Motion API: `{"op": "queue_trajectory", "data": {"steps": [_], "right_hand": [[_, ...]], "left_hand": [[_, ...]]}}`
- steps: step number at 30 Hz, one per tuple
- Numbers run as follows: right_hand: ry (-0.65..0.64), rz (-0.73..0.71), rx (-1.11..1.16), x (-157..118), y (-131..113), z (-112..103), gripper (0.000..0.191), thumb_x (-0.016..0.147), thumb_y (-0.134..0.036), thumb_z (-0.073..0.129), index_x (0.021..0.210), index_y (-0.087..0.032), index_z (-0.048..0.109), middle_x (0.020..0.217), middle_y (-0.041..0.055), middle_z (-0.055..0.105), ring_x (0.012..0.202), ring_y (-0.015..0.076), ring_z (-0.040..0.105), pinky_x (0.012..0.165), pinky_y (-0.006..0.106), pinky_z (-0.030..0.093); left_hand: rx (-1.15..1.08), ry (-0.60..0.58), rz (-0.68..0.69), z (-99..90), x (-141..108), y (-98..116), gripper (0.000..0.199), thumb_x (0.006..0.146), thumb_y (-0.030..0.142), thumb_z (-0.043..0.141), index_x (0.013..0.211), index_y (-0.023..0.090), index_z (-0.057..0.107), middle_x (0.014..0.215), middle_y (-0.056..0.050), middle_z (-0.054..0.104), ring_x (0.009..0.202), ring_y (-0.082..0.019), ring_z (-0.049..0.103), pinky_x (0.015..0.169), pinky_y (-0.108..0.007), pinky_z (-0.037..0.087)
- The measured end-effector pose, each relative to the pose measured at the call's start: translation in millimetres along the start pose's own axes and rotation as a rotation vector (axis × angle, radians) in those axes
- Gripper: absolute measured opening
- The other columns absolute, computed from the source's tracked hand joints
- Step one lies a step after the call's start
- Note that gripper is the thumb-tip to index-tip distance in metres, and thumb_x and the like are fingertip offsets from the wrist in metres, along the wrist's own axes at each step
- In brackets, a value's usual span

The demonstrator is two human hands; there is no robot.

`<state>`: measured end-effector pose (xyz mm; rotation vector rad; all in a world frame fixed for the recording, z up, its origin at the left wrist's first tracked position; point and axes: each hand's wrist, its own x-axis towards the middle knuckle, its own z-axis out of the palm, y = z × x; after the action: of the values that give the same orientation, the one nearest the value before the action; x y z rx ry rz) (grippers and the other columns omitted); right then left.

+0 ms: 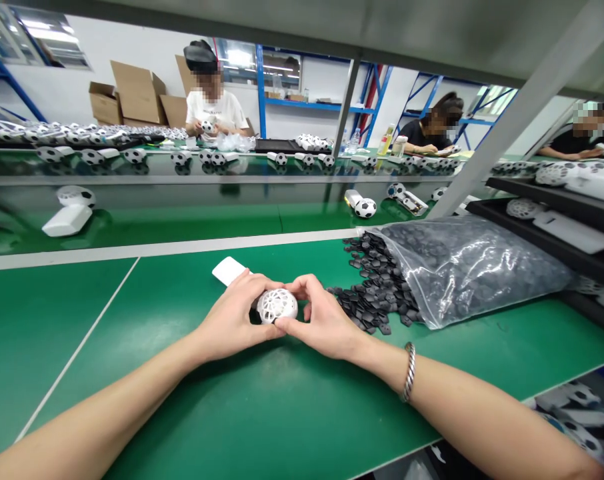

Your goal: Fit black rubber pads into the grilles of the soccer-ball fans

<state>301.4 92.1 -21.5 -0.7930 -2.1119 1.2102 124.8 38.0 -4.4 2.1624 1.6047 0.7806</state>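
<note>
bare forearms were nearest, r. one w/ a twisted bracelet. left hand had its fingers curled round a white ball; right hand gripped the other side w/ thumb & forefinger. ball was at or just over the green table, couldn't tell which. prob. only part done: body formed, but no black on its top vs. the patched balls beyond, so filling looked left to do; underside hidden. black bits lay loose nr. the right hand, by a clear bag's mouth. ball looked round & holey, like a net; white handle poked out past the left hand, join hidden.
</note>
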Motion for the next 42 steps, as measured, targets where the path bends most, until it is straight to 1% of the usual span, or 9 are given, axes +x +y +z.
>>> {"op": "queue_trajectory", "data": {"steps": [3,8,12,16,21,24,30,37,42], "right_hand": [[-0.039,-0.018,0.09,11.7,7.9,-12.5,0.035,0.071,-0.031,0.065,0.098,-0.02,0.045,0.099,0.0025,0.056,0.087,0.0144,0.055,0.072,0.028,0.045],[0.213,-0.103,-0.235,25.8,20.9,-46.3,0.01,0.078,-0.027,0.059,0.081,-0.018,0.057,0.082,0.0012,0.054,0.073,0.012,0.052,0.07,0.027,0.044],[0.045,-0.133,-0.523,23.6,27.4,-50.8,0.006,0.074,-0.023,0.066,0.079,-0.02,0.064,0.079,0.0017,0.057,0.08,0.0149,0.052,0.075,0.028,0.042],[-0.109,-0.116,-0.751,20.8,24.4,-42.4,0.011,0.075,-0.026,0.066,0.085,-0.02,0.066,0.084,0.0035,0.063,0.084,0.0183,0.053,0.077,0.031,0.041],[-0.111,-0.111,-0.892,18.2,20.1,-40.0,0.019,0.085,-0.014,0.05,0.097,-0.016,0.064,0.086,0.008,0.065,0.084,0.0217,0.054,0.076,0.034,0.041],[-0.078,-0.138,-0.767,15.9,19.7,-40.8,0.024,0.085,-0.012,0.047,0.105,-0.016,0.06,0.093,0.0084,0.064,0.09,0.021,0.054,0.081,0.034,0.041],[-0.082,-0.107,-0.115,10.1,4.8,-37.7,0.007,0.082,-0.022,0.055,0.084,-0.019,0.06,0.079,-0.001,0.063,0.074,0.0118,0.056,0.068,0.024,0.043],[-0.189,-0.166,-0.007,3.1,-3.0,-27.8,0.004,0.079,-0.022,0.061,0.079,-0.022,0.064,0.085,-0.0002,0.061,0.085,0.014,0.056,0.085,0.032,0.042],[-0.14,-0.194,0.071,2.1,3.4,-16.5,0.005,0.074,-0.023,0.068,0.077,-0.022,0.064,0.095,0.0016,0.051,0.098,0.0154,0.051,0.093,0.036,0.038]], "left_hand": [[0.009,-0.024,-0.024,2.8,0.1,-5.0,0.053,0.067,0.049,0.065,0.112,0.024,0.052,0.111,-0.006,0.057,0.104,-0.026,0.05,0.099,-0.047,0.03],[0.12,-0.038,-0.105,6.6,-0.2,-11.1,0.074,0.06,0.063,0.064,0.12,0.023,0.049,0.127,-0.012,0.048,0.128,-0.034,0.028,0.107,-0.055,0.013],[0.101,-0.119,-0.131,3.0,-2.6,-6.2,0.068,0.069,0.059,0.059,0.128,0.028,0.043,0.137,-0.008,0.041,0.135,-0.032,0.016,0.107,-0.057,0.004],[0.016,-0.154,-0.238,5.6,-4.5,2.2,0.077,0.067,0.057,0.061,0.134,0.028,0.035,0.146,-0.009,0.025,0.136,-0.034,0.005,0.105,-0.055,0.017],[-0.066,-0.078,-0.288,11.3,-5.2,6.1,0.071,0.068,0.052,0.062,0.129,0.024,0.041,0.148,-0.012,0.018,0.136,-0.03,0.007,0.106,-0.046,0.023],[-0.098,-0.142,-0.226,7.3,-5.6,2.7,0.065,0.068,0.044,0.064,0.127,0.027,0.043,0.148,-0.009,0.016,0.136,-0.029,0.013,0.107,-0.045,0.022],[-0.132,-0.131,-0.212,4.9,-5.8,-0.2,0.06,0.07,0.053,0.06,0.122,0.026,0.047,0.147,-0.009,0.022,0.136,-0.03,0.013,0.106,-0.047,0.022],[-0.156,-0.146,-0.137,7.0,-4.6,0.6,0.055,0.069,0.045,0.065,0.117,0.026,0.047,0.138,-0.006,0.04,0.137,-0.026,0.003,0.107,-0.048,0.021],[-0.167,-0.147,-0.088,7.3,-5.1,0.5,0.05,0.07,0.036,0.064,0.116,0.026,0.047,0.137,-0.004,0.041,0.137,-0.026,0.008,0.107,-0.045,0.024]]}}
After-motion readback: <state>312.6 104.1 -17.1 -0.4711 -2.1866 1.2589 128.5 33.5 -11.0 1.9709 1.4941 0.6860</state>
